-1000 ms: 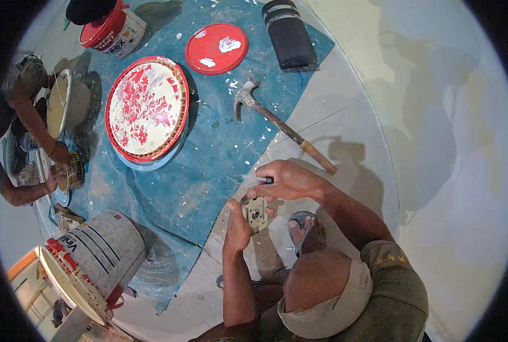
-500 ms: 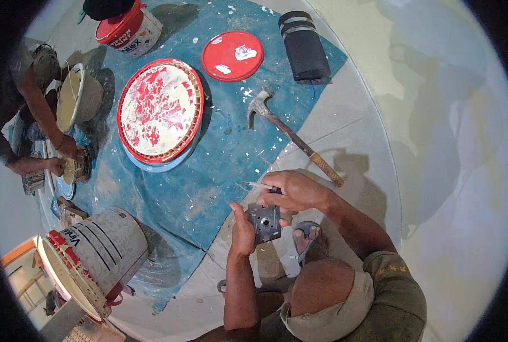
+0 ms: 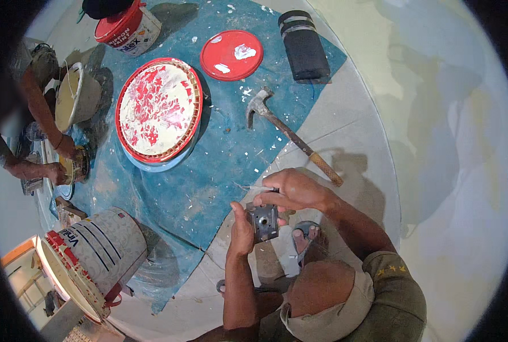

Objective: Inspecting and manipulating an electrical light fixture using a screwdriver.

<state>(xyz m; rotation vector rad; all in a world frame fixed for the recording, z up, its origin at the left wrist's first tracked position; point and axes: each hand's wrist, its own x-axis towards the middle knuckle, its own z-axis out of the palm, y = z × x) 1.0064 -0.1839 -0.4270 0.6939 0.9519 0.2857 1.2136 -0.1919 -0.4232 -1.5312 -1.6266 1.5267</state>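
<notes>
My left hand (image 3: 242, 231) holds a square dark-grey plate (image 3: 263, 222) by its left edge. This plate has a round metal centre and small holes. Just above it, my right hand (image 3: 294, 190) is closed round a slim tool (image 3: 262, 188) with a pale shaft and a dark end, possibly a small screwdriver. The shaft points left. Some right fingertips also touch the plate's right side. Beyond my right hand lies a claw hammer (image 3: 288, 134), its worn handle towards me. My bent knee (image 3: 317, 288) and sandalled foot (image 3: 306, 236) are below my hands.
A blue tarp (image 3: 231, 154) bears a red-rimmed basket (image 3: 159, 108) with a cream-smeared red surface, a red lid (image 3: 231, 55) and a black cylinder (image 3: 303, 48). A tipped paint bucket (image 3: 108, 239) lies left; another bucket (image 3: 128, 31) is far left. A co-worker's hands (image 3: 60, 159) work beside a pale tub (image 3: 88, 94).
My right hand has shifted slightly left with the slim tool, whose shaft now lies further left. My left hand and the plate have barely moved. The co-worker's hands have moved a little.
</notes>
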